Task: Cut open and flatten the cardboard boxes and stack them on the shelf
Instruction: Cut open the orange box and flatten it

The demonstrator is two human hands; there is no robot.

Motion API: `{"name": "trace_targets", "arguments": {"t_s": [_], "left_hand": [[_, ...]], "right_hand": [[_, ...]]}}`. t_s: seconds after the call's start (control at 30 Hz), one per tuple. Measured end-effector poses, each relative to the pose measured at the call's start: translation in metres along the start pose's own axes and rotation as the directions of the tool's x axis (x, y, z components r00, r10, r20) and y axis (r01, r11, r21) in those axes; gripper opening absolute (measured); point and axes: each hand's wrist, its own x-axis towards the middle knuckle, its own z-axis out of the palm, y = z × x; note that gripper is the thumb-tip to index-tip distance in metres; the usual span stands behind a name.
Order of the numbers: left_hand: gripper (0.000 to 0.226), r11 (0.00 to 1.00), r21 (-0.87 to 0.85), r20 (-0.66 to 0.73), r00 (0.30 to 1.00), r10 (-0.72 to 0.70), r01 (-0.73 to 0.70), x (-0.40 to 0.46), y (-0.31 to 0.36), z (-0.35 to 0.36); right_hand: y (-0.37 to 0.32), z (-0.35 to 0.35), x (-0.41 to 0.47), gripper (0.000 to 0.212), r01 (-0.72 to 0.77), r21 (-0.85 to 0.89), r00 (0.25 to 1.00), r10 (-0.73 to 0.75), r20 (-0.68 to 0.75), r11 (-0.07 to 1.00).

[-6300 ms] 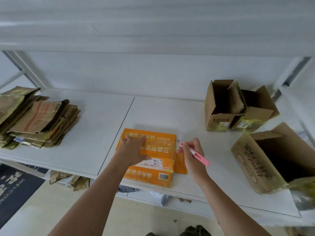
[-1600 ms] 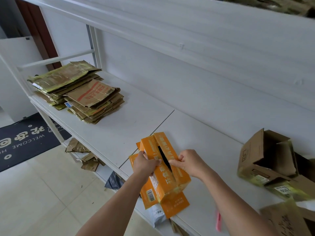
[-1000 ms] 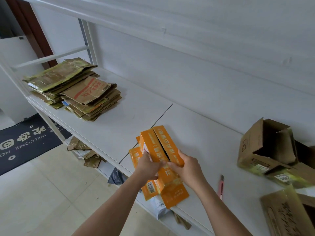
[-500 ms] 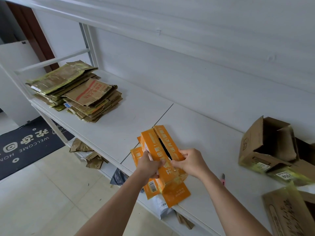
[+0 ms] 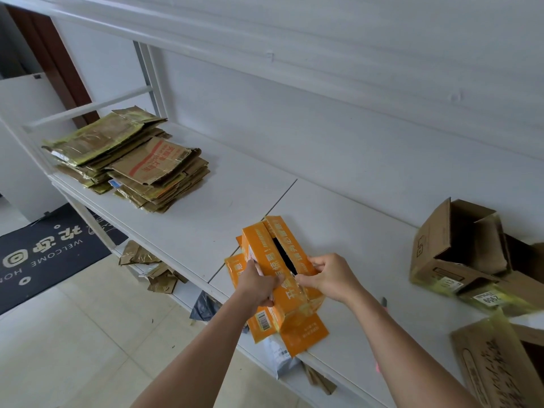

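An orange cardboard box (image 5: pixel 265 254) stands at the front edge of the white shelf (image 5: pixel 206 219), its top flaps parted along a dark slit. My left hand (image 5: pixel 259 285) grips the left flap and side near the near end. My right hand (image 5: pixel 329 278) pinches the right flap at the same end. A loose orange flap hangs over the shelf edge below the box. The pink cutter (image 5: pixel 384 302) lies on the shelf just behind my right forearm, mostly hidden. A stack of flattened brown boxes (image 5: pixel 132 163) lies at the shelf's far left.
Open brown boxes (image 5: pixel 462 248) stand at the right, with another lettered box (image 5: pixel 494 366) at the lower right corner. Cardboard scraps (image 5: pixel 153 269) and a grey bag (image 5: pixel 206 307) lie on the lower shelf. A dark welcome mat (image 5: pixel 44 251) covers the floor at left.
Both hands keep hold of the orange box and pull its top flaps apart; the slit has widened slightly. Earlier the right hand held the pink cutter, which now lies on the shelf.
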Motion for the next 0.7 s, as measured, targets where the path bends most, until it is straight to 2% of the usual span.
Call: {"name": "trace_targets", "arguments": {"t_s": [0.1,0.17,0.2,0.23,0.3,0.37,0.43,0.53,0.7], "left_hand": [[0.071,0.997,0.062,-0.004,0.999,0.054,-0.054,0.002,-0.001,-0.003],[0.096,0.945,0.229,-0.012,0.97,0.241,-0.232,0.003,-0.004,-0.007],[0.107,0.877,0.357,0.0,0.938,0.345,-0.323,0.002,-0.004,-0.008],[0.113,0.792,0.475,0.017,0.904,0.427,-0.383,0.002,-0.004,-0.009],[0.112,0.626,0.646,0.063,0.848,0.526,-0.437,0.002,-0.003,-0.009],[0.103,0.497,0.74,0.123,0.816,0.564,-0.454,0.003,-0.002,-0.007],[0.097,0.464,0.759,0.154,0.819,0.552,-0.456,0.005,0.001,-0.006],[0.092,0.467,0.768,0.166,0.84,0.517,-0.439,0.009,0.003,-0.007],[0.091,0.491,0.735,0.19,0.837,0.514,-0.468,0.015,-0.001,-0.01]], "right_hand": [[0.017,-0.005,-0.009,0.056,-0.009,0.168,1.0,0.007,0.013,0.986],[0.042,-0.012,-0.02,0.051,-0.046,0.274,0.992,0.077,-0.103,0.961],[0.058,-0.015,-0.028,0.04,-0.043,0.226,0.967,0.097,-0.235,0.973],[0.077,-0.019,-0.036,0.031,-0.07,0.104,0.926,0.103,-0.363,0.992],[0.112,-0.026,-0.054,0.037,-0.214,-0.201,0.866,0.09,-0.492,0.956],[0.137,-0.028,-0.071,0.06,-0.359,-0.5,0.896,0.141,-0.421,0.788],[0.149,-0.029,-0.083,0.075,-0.345,-0.675,0.936,0.187,-0.299,0.652],[0.157,-0.023,-0.092,0.059,-0.244,-0.755,0.969,0.123,-0.213,0.608],[0.154,-0.014,-0.094,0.023,-0.148,-0.777,0.967,-0.074,-0.242,0.612]]}}
